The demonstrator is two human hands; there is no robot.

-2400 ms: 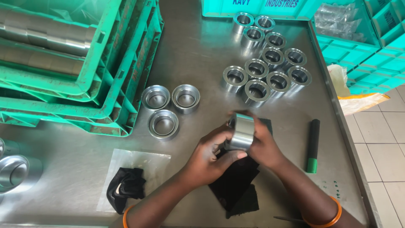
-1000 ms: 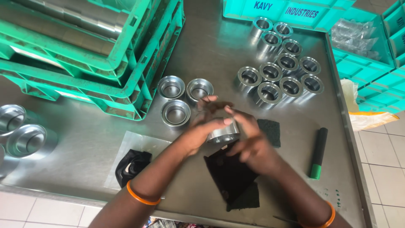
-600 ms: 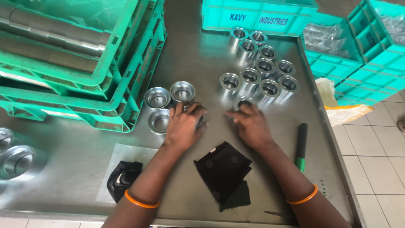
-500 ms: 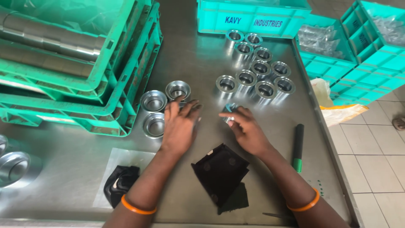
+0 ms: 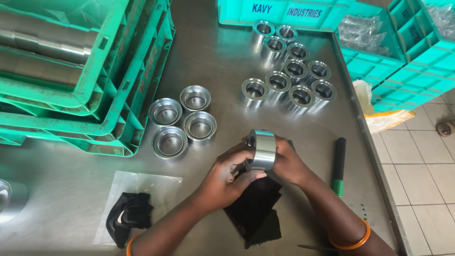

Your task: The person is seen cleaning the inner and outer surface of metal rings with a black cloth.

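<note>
Near the middle of the worktop [image 5: 227, 71] I see my left hand [image 5: 226, 174] and right hand [image 5: 289, 163] pinching a steel ring [image 5: 261, 150] above the black cloth [image 5: 253, 208]; its smooth wall could slip and dent.

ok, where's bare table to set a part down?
Bare steel table between the green crates and the far ring cluster; also front left, between the plastic sheet and crates. Crowded around both hands, the black cloth and four near rings.

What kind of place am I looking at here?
Probably a machining or parts-finishing workshop: batches of machined steel rings on a steel worktable, stacked green plastic crates, and both hands holding one metal ring.
</note>
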